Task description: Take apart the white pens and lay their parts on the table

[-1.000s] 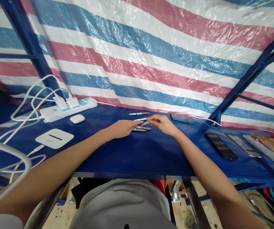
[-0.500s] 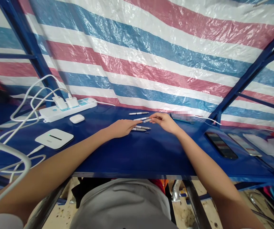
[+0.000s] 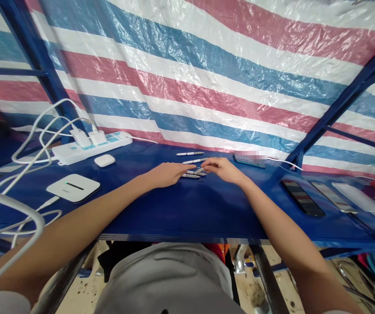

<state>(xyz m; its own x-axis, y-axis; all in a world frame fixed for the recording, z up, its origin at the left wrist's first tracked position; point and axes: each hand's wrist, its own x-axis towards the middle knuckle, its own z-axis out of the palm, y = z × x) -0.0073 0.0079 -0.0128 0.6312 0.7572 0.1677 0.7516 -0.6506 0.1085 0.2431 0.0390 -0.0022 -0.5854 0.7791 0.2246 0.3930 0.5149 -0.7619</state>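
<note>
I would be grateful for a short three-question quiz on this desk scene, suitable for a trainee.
1. True or false: two white chargers are plugged into the power strip.
2. Multiple choice: which small white thing lies just in front of the power strip, on the person's left side?
A. a mug
B. an earbud case
C. a roll of tape
3. Fill in the blank: the left hand and the right hand are close together at a group of slim ____ on the blue table.

Key:
1. True.
2. B, the earbud case.
3. pens.
</note>
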